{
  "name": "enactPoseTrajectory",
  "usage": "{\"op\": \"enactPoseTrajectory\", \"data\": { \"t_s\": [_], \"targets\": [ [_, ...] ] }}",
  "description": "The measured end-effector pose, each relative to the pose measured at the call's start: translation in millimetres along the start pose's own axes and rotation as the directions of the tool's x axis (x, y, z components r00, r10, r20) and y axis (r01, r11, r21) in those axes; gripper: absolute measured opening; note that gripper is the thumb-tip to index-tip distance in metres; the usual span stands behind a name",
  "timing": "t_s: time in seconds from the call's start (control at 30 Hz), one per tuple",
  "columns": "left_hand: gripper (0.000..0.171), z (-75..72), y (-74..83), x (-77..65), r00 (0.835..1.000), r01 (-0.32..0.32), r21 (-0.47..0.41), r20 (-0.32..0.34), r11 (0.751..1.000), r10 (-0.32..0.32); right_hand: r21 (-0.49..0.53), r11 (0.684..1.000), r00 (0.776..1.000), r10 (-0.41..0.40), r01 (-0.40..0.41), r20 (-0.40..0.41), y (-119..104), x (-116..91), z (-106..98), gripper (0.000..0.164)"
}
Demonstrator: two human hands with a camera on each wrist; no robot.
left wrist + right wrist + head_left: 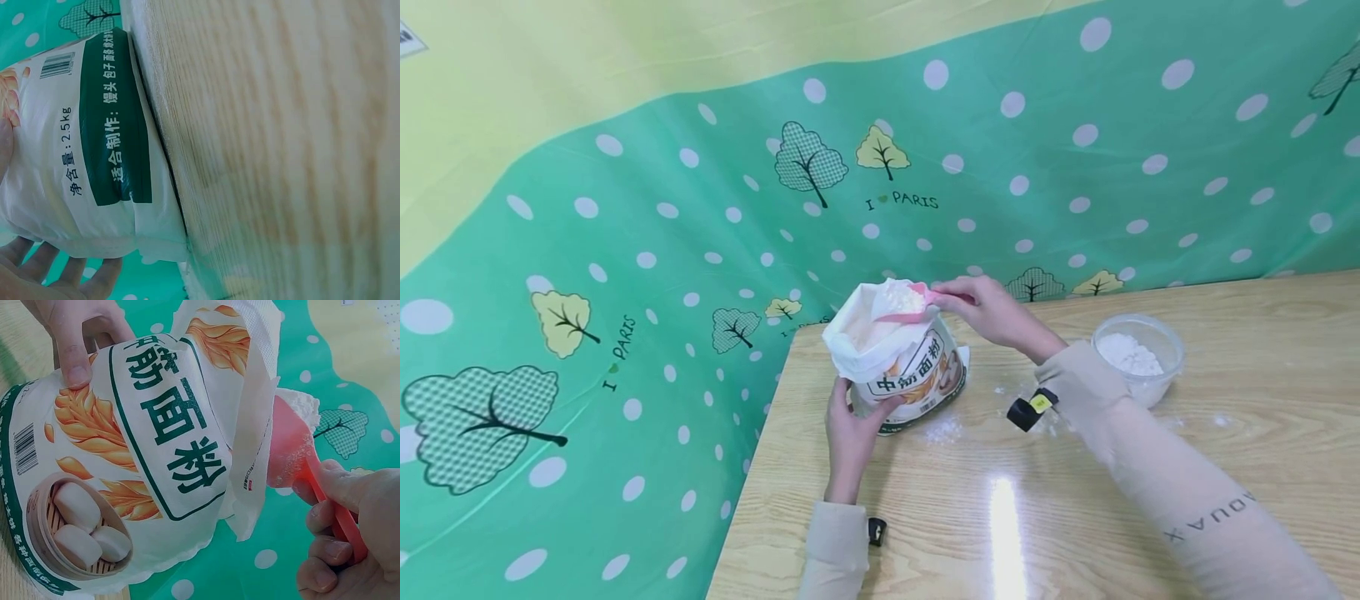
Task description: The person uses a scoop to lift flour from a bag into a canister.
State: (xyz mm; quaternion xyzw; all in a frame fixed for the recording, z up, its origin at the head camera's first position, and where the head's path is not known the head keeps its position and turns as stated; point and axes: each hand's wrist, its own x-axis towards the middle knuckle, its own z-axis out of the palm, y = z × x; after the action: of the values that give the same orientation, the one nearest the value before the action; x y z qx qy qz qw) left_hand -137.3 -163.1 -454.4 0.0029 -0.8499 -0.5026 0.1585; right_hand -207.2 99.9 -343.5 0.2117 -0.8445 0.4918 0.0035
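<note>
An open bag of flour (910, 367) stands on the wooden table, its white rim folded outward. My left hand (853, 425) grips the bag's lower side; the thumb lies on the printed front and the other fingers reach round the side, as the left wrist view shows. With curled fingers my right hand (988, 312) holds a pink scoop (294, 447) by its handle. White flour (897, 302) is heaped in the scoop, which is over the bag's mouth at the right rim. More flour shows inside the bag.
A clear plastic tub (1172, 360) holding white flour stands to the right, beyond my right forearm. Flour dust (943, 430) is scattered on the table (940, 533). A green dotted cloth (985, 167) hangs behind the table and along its left side.
</note>
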Motion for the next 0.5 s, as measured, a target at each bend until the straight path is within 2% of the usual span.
{"op": "enactPoseTrajectory", "data": {
  "t_s": [0.5],
  "targets": [
    [0.080, 0.2, -1.7, 1.1, 1.000, 0.009, -0.009, 0.008, 1.000, -0.009, -0.006, 0.999, 0.999, -0.036, 0.036, -0.020, 0.7, -3.6, -0.7, 0.035]
  ]
}}
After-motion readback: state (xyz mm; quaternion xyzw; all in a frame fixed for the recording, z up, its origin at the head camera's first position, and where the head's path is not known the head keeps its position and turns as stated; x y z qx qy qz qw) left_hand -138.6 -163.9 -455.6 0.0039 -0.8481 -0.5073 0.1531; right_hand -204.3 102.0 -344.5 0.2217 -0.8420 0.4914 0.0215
